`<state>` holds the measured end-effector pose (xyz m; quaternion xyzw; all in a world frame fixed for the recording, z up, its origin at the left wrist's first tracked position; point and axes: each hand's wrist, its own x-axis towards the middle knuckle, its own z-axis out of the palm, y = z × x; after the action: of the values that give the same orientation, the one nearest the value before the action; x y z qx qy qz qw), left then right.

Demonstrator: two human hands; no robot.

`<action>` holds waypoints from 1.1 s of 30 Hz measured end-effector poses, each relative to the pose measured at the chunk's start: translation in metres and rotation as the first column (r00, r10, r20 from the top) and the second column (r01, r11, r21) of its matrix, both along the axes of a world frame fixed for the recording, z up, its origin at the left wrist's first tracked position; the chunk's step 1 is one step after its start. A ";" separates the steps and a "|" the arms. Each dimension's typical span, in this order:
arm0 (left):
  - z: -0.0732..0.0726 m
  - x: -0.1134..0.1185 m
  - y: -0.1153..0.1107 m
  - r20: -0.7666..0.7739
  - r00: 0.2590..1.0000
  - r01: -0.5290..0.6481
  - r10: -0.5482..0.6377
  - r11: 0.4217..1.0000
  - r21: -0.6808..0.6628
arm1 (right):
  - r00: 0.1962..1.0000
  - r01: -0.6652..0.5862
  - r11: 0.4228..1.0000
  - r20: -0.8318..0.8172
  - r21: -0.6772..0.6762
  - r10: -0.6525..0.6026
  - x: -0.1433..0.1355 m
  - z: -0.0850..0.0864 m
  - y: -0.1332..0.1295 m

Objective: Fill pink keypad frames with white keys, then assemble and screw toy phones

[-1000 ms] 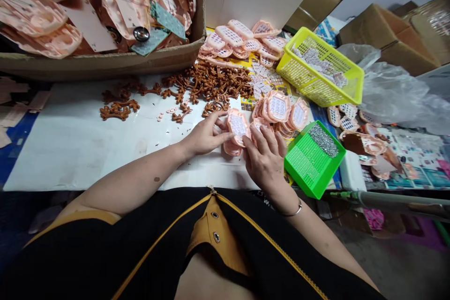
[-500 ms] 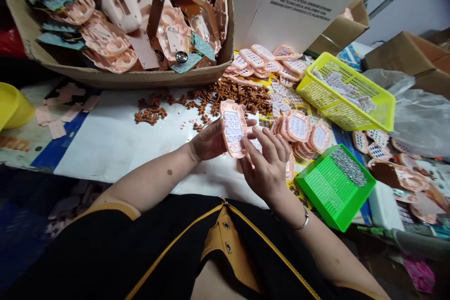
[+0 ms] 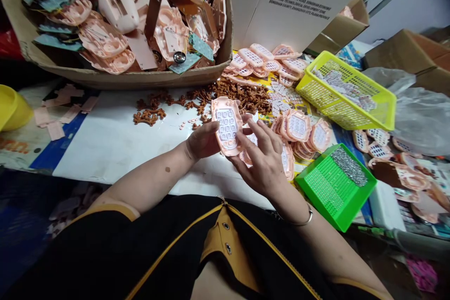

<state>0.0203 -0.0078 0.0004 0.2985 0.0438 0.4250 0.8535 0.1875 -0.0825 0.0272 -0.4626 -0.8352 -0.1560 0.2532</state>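
Above the white tabletop I hold a pink plastic casing half with a pale keypad set into it, its inner side facing me. My left hand grips it by the left edge, thumb in front. On the other side, my right hand has its thumb at the lower edge and its index finger on the keypad; the other fingers are loosely bent. Behind and beside the right hand lie more pink casing halves with keypads, stacked and partly hidden by the fingers.
Brown bone-shaped pieces lie heaped beyond my hands. A cardboard box full of casings and circuit boards stands at the back left. To the right are a yellow basket of pale keypads and a green basket with small screws.
The casing has shifted slightly left and turned its inner face more toward me. Both hands have moved with it, and the right fingers still touch its right side.
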 end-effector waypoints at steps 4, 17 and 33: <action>0.002 -0.001 -0.001 -0.011 1.000 -0.008 0.008 1.000 -0.001 | 0.999 -0.024 0.998 -0.032 0.057 0.026 -0.001 -0.003 -0.002; 0.004 -0.004 -0.006 -0.069 0.996 0.064 -0.060 0.996 0.055 | 0.987 -0.133 0.991 0.095 0.023 0.130 -0.018 0.009 0.000; 0.006 -0.006 0.012 -0.192 0.975 -0.143 0.116 0.981 -0.131 | 0.975 0.118 0.985 0.203 -0.127 -0.091 0.040 -0.014 -0.014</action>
<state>0.0147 0.0043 0.0061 0.2703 0.1722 0.4462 0.8356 0.2274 -0.0961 0.0134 -0.5048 -0.8393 -0.1559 0.1282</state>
